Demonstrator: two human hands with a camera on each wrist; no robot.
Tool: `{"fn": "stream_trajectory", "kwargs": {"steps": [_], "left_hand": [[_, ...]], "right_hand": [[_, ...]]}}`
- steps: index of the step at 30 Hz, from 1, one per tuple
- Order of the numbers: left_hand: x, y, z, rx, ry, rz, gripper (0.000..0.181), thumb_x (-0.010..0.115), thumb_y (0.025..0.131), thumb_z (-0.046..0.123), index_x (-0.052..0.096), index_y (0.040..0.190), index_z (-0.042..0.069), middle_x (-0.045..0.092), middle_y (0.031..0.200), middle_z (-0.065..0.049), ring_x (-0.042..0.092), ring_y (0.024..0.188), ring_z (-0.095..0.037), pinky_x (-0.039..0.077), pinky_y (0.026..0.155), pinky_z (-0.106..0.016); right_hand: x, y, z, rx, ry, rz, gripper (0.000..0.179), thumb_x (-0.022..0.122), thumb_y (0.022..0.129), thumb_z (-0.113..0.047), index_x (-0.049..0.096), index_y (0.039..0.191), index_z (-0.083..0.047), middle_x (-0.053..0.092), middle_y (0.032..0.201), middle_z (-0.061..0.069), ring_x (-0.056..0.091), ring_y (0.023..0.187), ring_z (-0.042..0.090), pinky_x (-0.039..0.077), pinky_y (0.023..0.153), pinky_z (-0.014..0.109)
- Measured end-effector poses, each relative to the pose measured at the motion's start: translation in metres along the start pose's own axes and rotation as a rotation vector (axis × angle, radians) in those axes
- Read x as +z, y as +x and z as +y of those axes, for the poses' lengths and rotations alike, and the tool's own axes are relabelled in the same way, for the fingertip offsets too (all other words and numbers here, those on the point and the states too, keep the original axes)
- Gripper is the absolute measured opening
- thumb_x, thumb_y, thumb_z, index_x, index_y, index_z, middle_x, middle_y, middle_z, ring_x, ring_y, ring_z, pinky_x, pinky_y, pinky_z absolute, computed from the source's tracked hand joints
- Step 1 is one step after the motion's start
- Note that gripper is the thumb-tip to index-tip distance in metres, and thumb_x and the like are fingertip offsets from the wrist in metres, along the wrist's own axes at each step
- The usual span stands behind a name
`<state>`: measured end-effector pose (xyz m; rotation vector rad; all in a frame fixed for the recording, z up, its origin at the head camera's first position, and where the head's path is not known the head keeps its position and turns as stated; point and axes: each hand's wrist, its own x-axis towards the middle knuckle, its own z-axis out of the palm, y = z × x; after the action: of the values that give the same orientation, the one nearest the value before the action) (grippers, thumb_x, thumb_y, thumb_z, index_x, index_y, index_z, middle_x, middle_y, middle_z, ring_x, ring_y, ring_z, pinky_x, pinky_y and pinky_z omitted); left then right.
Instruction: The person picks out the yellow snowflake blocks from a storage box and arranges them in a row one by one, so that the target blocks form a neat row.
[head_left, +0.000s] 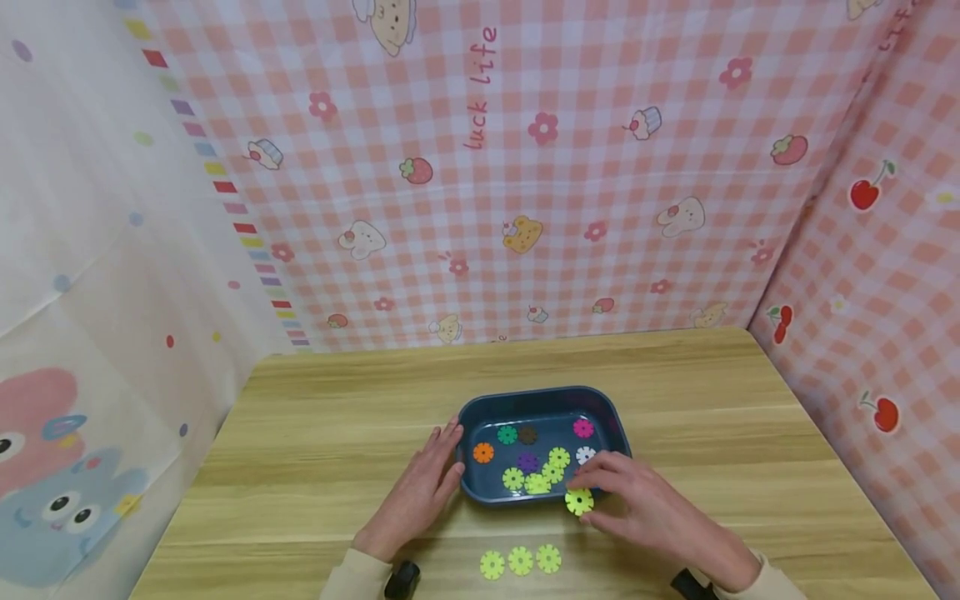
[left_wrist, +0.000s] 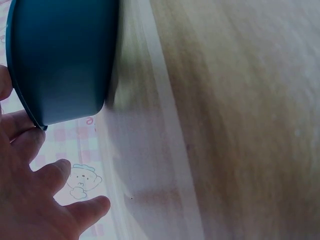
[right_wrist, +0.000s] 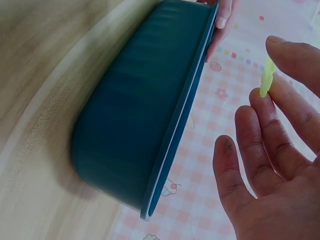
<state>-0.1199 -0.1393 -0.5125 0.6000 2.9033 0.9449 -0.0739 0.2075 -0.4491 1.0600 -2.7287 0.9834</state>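
A dark blue rectangular basin [head_left: 547, 398] stands on the table with small notched plastic discs inside. My left hand [head_left: 422, 483] touches its left rim with fairly straight, spread fingers; the left wrist view shows the fingertips at the basin's rim. Between thumb and fingers my right hand [head_left: 637, 504] pinches a yellow-green notched disc [head_left: 579, 502] over the near right rim. The right wrist view shows this disc [right_wrist: 267, 77] edge-on, apart from the basin wall. Several more yellow-green discs [head_left: 537, 483] lie in the basin.
Three yellow-green discs [head_left: 521, 561] lie in a row on the wooden table [head_left: 337, 433], nearer than the basin. Inside the basin are also orange [head_left: 483, 452], green, brown, purple, pink [head_left: 583, 427] and white discs. Patterned cloth [head_left: 525, 183] hangs behind and at both sides.
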Motion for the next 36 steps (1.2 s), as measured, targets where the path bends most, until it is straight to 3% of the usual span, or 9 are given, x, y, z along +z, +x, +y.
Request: {"fn": "stream_trajectory", "kwargs": {"steps": [5,21,26,36], "left_hand": [[0.0,0.0,0.0,-0.001,0.0,-0.004,0.056,0.047,0.112,0.029,0.034,0.163,0.011,0.022,0.171,-0.002,0.022,0.156,-0.035,0.027,0.117,-0.069],[-0.002,0.0,0.0,-0.011,-0.002,-0.018,0.057,0.048,0.112,0.03,0.033,0.163,0.012,0.022,0.171,-0.002,0.02,0.157,-0.034,0.027,0.118,-0.068],[-0.002,0.0,-0.001,-0.011,-0.001,-0.017,0.057,0.048,0.112,0.031,0.033,0.163,0.013,0.022,0.171,-0.001,0.021,0.157,-0.034,0.027,0.118,-0.068],[0.0,0.0,-0.001,-0.001,0.004,-0.006,0.057,0.047,0.112,0.03,0.033,0.163,0.011,0.022,0.171,-0.003,0.021,0.156,-0.035,0.027,0.117,-0.068]], "right_hand": [[0.0,-0.005,-0.004,0.023,0.009,-0.016,0.028,0.083,0.09,-0.023,0.076,0.116,-0.026,0.064,0.119,-0.012,0.061,0.107,0.01,0.058,0.09,0.035],[0.002,-0.021,-0.007,0.118,0.063,-0.113,0.027,0.078,0.094,-0.034,0.074,0.121,-0.032,0.061,0.12,-0.016,0.056,0.105,0.006,0.056,0.091,0.032],[0.005,-0.026,-0.005,0.148,0.127,-0.168,0.028,0.072,0.098,-0.041,0.072,0.124,-0.031,0.059,0.122,-0.017,0.055,0.107,0.006,0.055,0.093,0.03],[0.015,-0.029,0.0,0.178,0.281,-0.253,0.029,0.071,0.099,-0.038,0.073,0.126,-0.027,0.059,0.122,-0.017,0.054,0.11,0.005,0.054,0.092,0.025]]}}
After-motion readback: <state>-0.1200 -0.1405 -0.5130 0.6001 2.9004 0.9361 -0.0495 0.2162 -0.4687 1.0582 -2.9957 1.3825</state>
